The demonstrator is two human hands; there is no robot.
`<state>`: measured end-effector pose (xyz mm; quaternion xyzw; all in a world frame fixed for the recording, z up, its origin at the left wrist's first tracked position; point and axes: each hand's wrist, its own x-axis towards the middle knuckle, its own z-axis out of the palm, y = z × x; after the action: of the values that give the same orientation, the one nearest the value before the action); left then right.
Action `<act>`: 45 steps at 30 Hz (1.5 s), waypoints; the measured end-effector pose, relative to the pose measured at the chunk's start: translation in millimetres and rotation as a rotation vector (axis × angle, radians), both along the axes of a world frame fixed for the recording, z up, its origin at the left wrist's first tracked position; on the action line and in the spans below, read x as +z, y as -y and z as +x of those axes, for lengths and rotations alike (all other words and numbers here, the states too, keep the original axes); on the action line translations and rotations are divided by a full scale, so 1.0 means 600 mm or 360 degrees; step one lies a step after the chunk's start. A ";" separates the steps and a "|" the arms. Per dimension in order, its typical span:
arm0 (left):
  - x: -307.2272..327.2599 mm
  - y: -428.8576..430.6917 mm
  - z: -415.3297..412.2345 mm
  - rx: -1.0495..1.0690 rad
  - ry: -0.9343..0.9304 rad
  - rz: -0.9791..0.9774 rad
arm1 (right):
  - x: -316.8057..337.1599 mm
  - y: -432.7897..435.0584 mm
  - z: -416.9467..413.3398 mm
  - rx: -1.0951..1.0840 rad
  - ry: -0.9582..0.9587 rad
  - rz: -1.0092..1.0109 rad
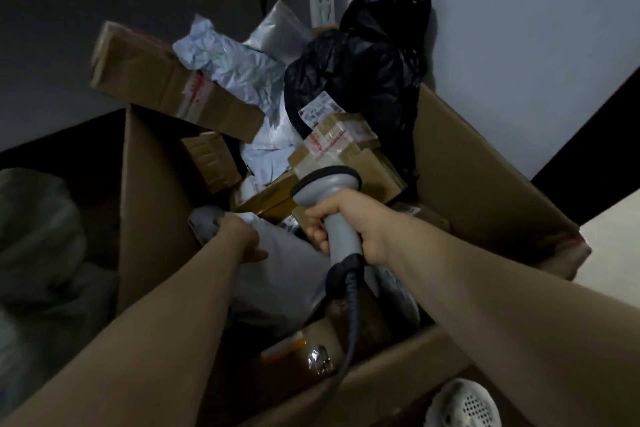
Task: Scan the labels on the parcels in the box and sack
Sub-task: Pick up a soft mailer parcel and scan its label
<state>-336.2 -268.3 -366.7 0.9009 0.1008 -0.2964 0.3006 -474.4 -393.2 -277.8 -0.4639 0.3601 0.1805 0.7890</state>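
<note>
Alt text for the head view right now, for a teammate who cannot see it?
The right hand grips a grey corded barcode scanner pointed into a large open cardboard box heaped with parcels, while the left hand holds the edge of a grey plastic mailer. Behind them pile brown cartons, white bags and a black labelled bag.

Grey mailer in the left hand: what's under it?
Brown parcels peek out below the grey mailer, which the left hand grips. Anything directly beneath is covered.
</note>
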 end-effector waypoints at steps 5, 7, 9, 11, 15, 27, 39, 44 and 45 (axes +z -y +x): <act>0.027 -0.008 -0.031 -0.0734 0.0183 0.0700 | -0.014 0.005 -0.004 -0.0032 -0.0036 0.0011; 0.048 -0.012 -0.038 -0.0538 0.0142 0.0462 | 0.000 0.003 -0.009 -0.0048 -0.0031 -0.0042; 0.083 -0.017 -0.040 0.0100 0.0029 -0.0144 | 0.026 -0.002 -0.018 -0.0098 -0.0018 -0.0105; 0.127 -0.015 -0.051 0.0199 0.0222 -0.0372 | 0.058 -0.008 -0.033 -0.0149 0.0011 -0.0195; 0.264 -0.013 -0.090 0.0115 0.0472 -0.0566 | 0.131 -0.034 -0.082 -0.0200 0.0093 -0.0374; 0.541 -0.216 -0.232 0.0469 0.0823 -0.1234 | 0.296 -0.180 -0.190 -0.0589 0.0465 -0.0579; 0.564 -0.397 -0.270 0.0689 0.0426 -0.1457 | 0.316 -0.280 -0.200 -0.0584 0.0774 -0.0512; 0.577 -0.407 -0.286 0.0117 0.0295 -0.1098 | 0.329 -0.297 -0.193 -0.0503 0.0816 -0.0578; 0.581 -0.408 -0.294 0.0050 0.0332 -0.1070 | 0.333 -0.300 -0.194 -0.0493 0.0821 -0.0587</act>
<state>-512.6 -23.7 -18.2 0.7753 -0.0198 -0.2148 0.5936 -590.9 -213.4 -78.2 -0.5689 0.2415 -0.1326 0.7749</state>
